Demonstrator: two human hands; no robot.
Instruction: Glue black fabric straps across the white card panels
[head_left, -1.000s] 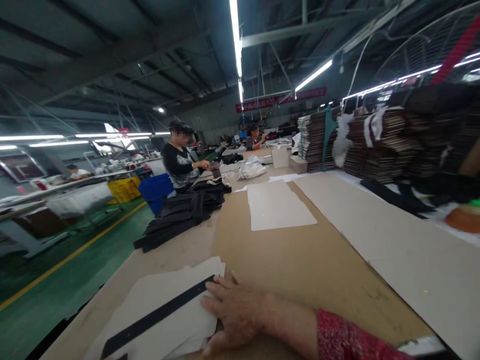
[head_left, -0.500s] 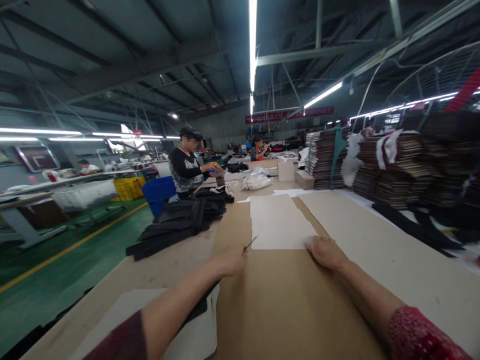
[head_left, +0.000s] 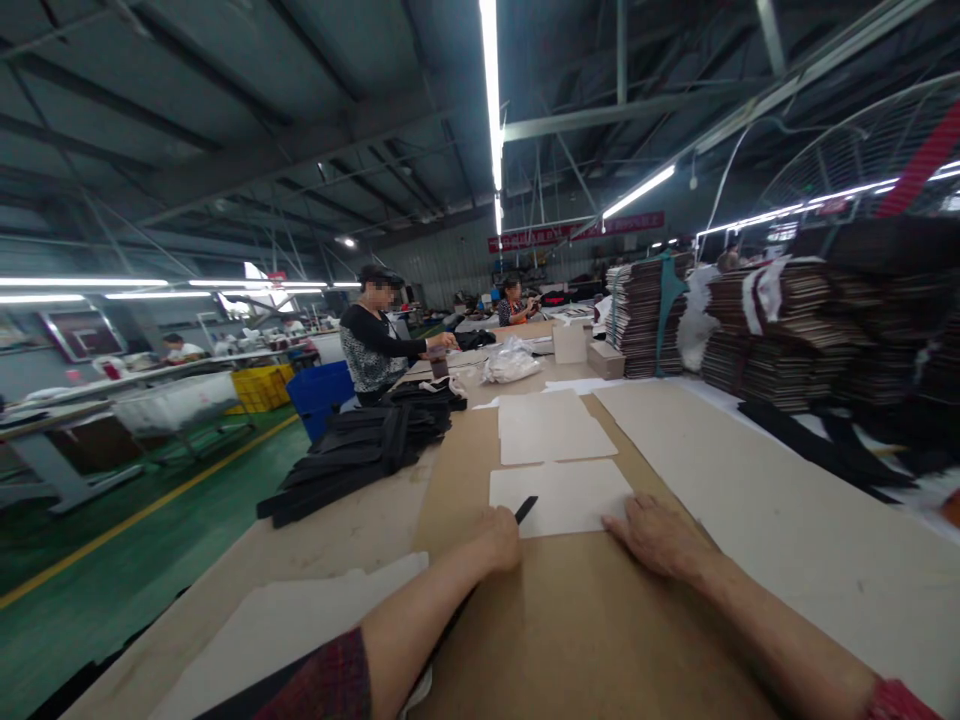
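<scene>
Two pale boards lie one beyond the other on a brown sheet (head_left: pixel 585 620). The far board (head_left: pixel 555 425) lies flat; a narrow gap parts it from the near board (head_left: pixel 570 497). My left hand (head_left: pixel 498 538) is closed round a black strip (head_left: pixel 527 508), whose end sticks out over the near board's left part. On the right, my right hand (head_left: pixel 658 535) has its fingers spread, touching the near board's right corner. More pale board (head_left: pixel 300 620) lies under my left forearm.
Black fabric strips (head_left: pixel 352 450) are piled at the left edge. Beyond are a plastic bag (head_left: pixel 511 360) and a person (head_left: pixel 375 340) at the table. Tall board stacks (head_left: pixel 780 320) stand at the right, behind a large pale sheet (head_left: pixel 787 500).
The near board now lies in front of the far one, where one pale area showed before. My left hand has moved right and nearer, and more of the black strip shows.
</scene>
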